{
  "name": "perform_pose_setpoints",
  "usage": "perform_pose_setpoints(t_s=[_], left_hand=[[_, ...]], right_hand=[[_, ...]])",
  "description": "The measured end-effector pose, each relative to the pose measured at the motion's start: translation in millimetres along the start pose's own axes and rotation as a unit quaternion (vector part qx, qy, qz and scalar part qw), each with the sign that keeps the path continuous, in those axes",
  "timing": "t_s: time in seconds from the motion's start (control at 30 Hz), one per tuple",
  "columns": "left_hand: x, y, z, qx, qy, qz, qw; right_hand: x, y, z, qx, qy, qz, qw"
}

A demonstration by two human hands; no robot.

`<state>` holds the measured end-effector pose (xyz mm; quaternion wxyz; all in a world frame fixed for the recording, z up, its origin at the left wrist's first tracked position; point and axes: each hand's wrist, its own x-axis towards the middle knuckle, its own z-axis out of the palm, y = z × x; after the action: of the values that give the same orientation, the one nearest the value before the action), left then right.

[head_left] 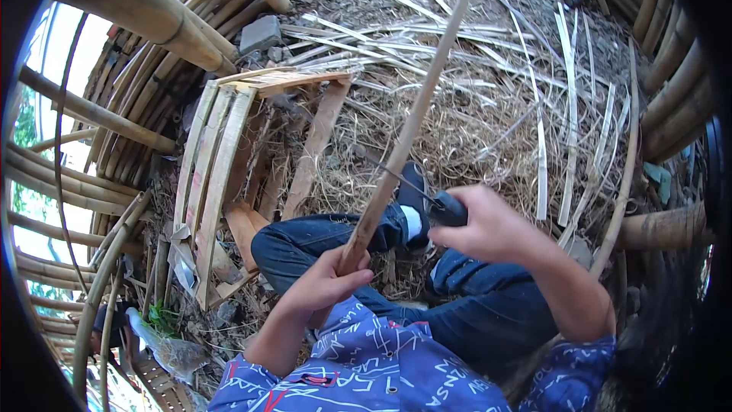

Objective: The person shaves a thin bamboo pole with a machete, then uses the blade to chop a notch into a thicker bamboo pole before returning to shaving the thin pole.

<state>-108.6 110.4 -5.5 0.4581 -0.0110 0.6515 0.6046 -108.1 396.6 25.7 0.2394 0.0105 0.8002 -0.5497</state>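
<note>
A long bamboo strip [423,95] runs from my lap up toward the top of the view. My left hand [324,282] is wrapped round its lower end. In my right hand [484,229] is the dark handle of a knife [450,210]. Its thin blade reaches left to the strip, a little above my left hand, and appears to touch it. My crossed legs in dark jeans lie under both hands.
A wooden crate [217,175] stands on the left. Split bamboo strips [541,145] and shavings [457,133] cover the ground ahead. Thick bamboo poles [145,15] surround the spot on both sides. A grey block [260,33] lies behind the crate.
</note>
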Motion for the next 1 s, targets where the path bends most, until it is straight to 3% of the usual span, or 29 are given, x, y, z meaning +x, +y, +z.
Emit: perform_pose_setpoints(t_s=[0.03,0.1,0.13,0.2,0.23,0.27,0.3,0.33,0.37,0.4,0.43,0.47,0.5,0.7,1.0], left_hand=[[0.5,-4.2,-3.0,-0.043,-0.048,-0.009,0.998],[1.2,-4.9,-1.3,-0.023,-0.042,-0.016,0.999],[0.1,-5.3,-0.2,-0.021,-0.033,-0.018,0.999],[1.2,-16.3,-1.9,-0.014,-0.028,-0.013,0.999],[3.0,-25.9,-4.5,-0.009,-0.018,0.005,1.000],[1.3,-28.0,-6.3,-0.006,-0.019,-0.011,1.000],[1.0,-26.6,-6.9,-0.003,-0.020,-0.026,0.999],[0.2,-21.5,-3.1,0.024,-0.012,0.059,0.998],[2.1,-29.4,-6.1,0.023,-0.014,0.046,0.999],[6.1,-40.6,-12.5,0.016,0.005,-0.011,1.000],[9.7,-43.6,-14.1,0.011,0.023,-0.065,0.998],[10.2,-38.2,-11.6,0.014,0.020,-0.061,0.998],[10.7,-32.0,-9.6,-0.004,0.013,-0.088,0.996],[15.7,-20.5,-2.4,0.017,0.000,-0.065,0.998],[11.9,-29.7,-10.0,0.015,0.015,-0.090,0.996]], right_hand=[[-8.2,-19.8,0.1,0.061,-0.031,0.013,0.998],[-20.2,-44.5,-1.3,0.210,-0.077,0.075,0.972],[-25.2,-45.8,-2.4,0.222,-0.075,0.081,0.969],[-34.6,-44.5,-5.3,0.363,-0.118,0.048,0.923],[-41.1,-54.3,-3.7,0.344,-0.104,-0.011,0.933],[-46.0,-54.4,-6.9,0.391,-0.166,0.057,0.903],[-44.2,-57.4,-7.0,0.294,-0.180,-0.176,0.922],[-52.3,-48.4,-1.6,0.442,-0.227,-0.070,0.865],[-60.9,-40.4,3.5,0.572,-0.265,0.037,0.775],[-60.2,-46.3,-0.9,0.580,-0.263,0.041,0.770],[-57.3,-61.5,-10.3,0.499,-0.273,0.038,0.822],[-54.6,-69.5,-15.0,0.413,-0.281,0.034,0.866],[-50.6,-73.4,-18.6,0.370,-0.293,0.018,0.882],[-43.1,-76.3,-9.3,0.303,-0.329,-0.044,0.893],[-38.9,-71.2,8.1,0.276,-0.298,-0.084,0.910]])
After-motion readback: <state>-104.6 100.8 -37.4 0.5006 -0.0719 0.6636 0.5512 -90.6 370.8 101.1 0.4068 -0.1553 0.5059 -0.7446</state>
